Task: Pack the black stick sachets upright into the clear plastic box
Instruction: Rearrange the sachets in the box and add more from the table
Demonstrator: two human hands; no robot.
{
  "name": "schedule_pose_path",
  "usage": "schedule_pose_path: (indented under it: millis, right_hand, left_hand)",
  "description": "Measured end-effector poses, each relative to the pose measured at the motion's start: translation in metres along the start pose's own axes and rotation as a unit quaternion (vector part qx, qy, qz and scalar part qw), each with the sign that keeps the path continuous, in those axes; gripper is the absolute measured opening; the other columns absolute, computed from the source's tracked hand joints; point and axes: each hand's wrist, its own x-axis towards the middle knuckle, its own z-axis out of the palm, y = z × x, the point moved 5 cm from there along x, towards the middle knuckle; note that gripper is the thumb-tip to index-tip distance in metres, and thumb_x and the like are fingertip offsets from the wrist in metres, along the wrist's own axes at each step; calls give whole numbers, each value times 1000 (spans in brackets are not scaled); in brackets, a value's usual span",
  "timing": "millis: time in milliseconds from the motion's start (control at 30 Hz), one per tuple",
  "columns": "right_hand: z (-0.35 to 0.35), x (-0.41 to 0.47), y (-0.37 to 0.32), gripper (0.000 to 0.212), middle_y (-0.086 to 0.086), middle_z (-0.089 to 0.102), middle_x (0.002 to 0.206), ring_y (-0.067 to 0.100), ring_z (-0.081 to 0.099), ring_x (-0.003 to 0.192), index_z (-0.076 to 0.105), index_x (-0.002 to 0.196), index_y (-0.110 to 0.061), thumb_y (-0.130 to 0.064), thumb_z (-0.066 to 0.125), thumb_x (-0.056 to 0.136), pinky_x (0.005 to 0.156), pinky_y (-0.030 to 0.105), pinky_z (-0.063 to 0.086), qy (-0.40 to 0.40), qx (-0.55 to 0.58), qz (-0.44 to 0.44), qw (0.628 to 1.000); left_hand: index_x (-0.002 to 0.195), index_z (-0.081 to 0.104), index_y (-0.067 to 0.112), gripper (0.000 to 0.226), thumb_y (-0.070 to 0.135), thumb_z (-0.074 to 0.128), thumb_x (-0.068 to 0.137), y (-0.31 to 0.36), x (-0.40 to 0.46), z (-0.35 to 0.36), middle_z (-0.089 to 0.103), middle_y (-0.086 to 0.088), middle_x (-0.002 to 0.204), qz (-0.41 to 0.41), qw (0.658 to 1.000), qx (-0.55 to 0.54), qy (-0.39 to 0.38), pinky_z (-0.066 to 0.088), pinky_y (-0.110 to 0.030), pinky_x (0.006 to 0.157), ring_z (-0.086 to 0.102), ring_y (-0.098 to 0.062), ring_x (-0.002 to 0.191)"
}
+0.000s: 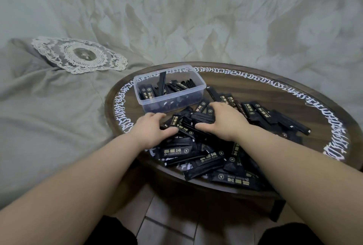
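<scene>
Grey-green crumpled bedding fills the background, with a lace doily (78,56) lying on it well to the left of the clear plastic box (169,89). That box sits on a round dark tabletop (255,85) edged in white lettering, and it is already partly filled, some sachets standing, one poking up above the rim.

Just in front of the box lies the loose heap of black stick sachets (206,156), spread toward the near edge of the tabletop. Between box and heap, the left hand (151,128) and right hand (222,121) face each other, fingers curled, squeezing a small bundle of sachets (190,122) from both sides. The bundle sits directly inside the grip, lying flat, not upright.

The likely trouble: slick sachets pressed only at their ends could fan out or slip when lifted, and those already leaning inside the box may block an upright drop.
</scene>
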Motion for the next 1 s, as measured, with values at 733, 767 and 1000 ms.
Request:
schedule_pose_path:
  millis: [733, 767, 1000]
  right_hand:
    - [26, 36, -10, 33, 10, 51, 110, 31, 54, 98, 48, 103, -10, -34, 61, 84, 74, 33, 41, -51, -82, 0, 995]
    - [23, 37, -10, 31, 9, 53, 105, 31, 55, 95, 46, 100, -11, -33, 62, 83, 72, 33, 41, -41, -75, 1, 996]
    - [-4, 44, -28, 34, 5, 64, 92, 30, 59, 90, 53, 107, -15, -28, 62, 77, 72, 34, 47, 45, 49, -7, 998]
  left_hand:
    - [104, 61, 20, 24, 38, 65, 87, -3, 16, -19, 53, 1, 109, 14, 943, -122, 309, 43, -33, 87, 53, -20, 105]
    - [108, 60, 19, 28, 36, 65, 87, -5, 18, -26, 52, -1, 112, 1, 936, -130, 327, 42, -33, 89, 52, -21, 107]
    - [139, 41, 8, 66, 41, 64, 86, -30, 55, -60, 42, -16, 140, -160, 922, -175, 307, 27, -37, 107, 36, -33, 130]
